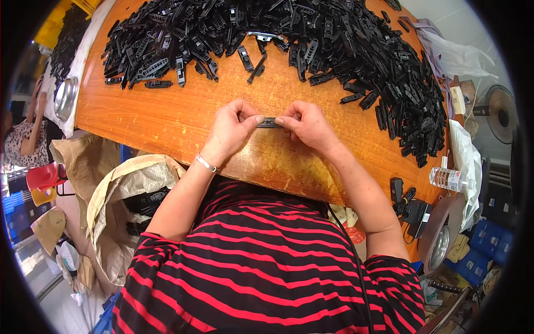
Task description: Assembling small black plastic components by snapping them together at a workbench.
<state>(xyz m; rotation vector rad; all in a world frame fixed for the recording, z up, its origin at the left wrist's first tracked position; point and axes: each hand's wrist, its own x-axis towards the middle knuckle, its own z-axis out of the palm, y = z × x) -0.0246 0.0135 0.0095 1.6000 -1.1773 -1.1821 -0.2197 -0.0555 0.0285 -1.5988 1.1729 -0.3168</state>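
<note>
Strip (269, 123) sits pinched between the two hands (233, 125) (307, 127)

small black part (269, 123), slim, elongated, is lying crosswise, long axis running left to right. left hand (232, 127) is pinching its left end, right hand (307, 127) its right end; dark middle is showing between them. it's sitting over the brown tabletop (183, 119); whether it's touching is hard to tell.
</note>
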